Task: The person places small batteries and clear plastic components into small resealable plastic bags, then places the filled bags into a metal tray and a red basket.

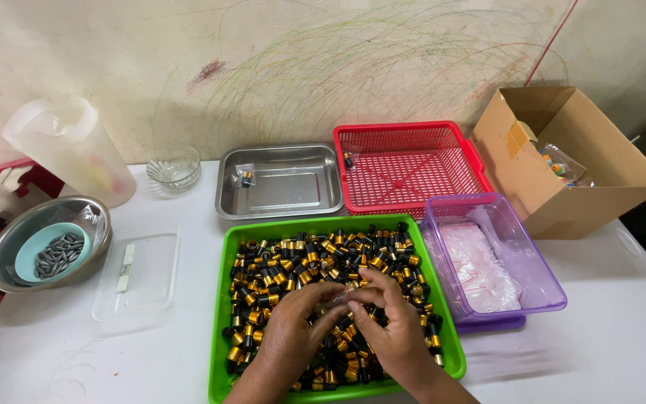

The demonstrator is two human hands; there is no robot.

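Something small and clear, perhaps a plastic bag (340,298), is pinched between the fingertips of the left hand (291,334) and right hand (387,329); its contents are too small to tell. Beneath both hands, black-and-gold cylindrical caps (293,262) fill a green tray (223,314), their wrists cut off below. Right of them sits a purple bin (543,280).

Two bare forearms, left grip (287,338), right grip (390,329), ringless, sleeveless.

Small black-and-gold cylindrical parts (315,262), heaped loose and lying in every direction, filling a shallow green tray (222,299) flat on the white table; one small clear bag (338,298) pinched above the heap between left hand (293,329) and right hand (386,325)
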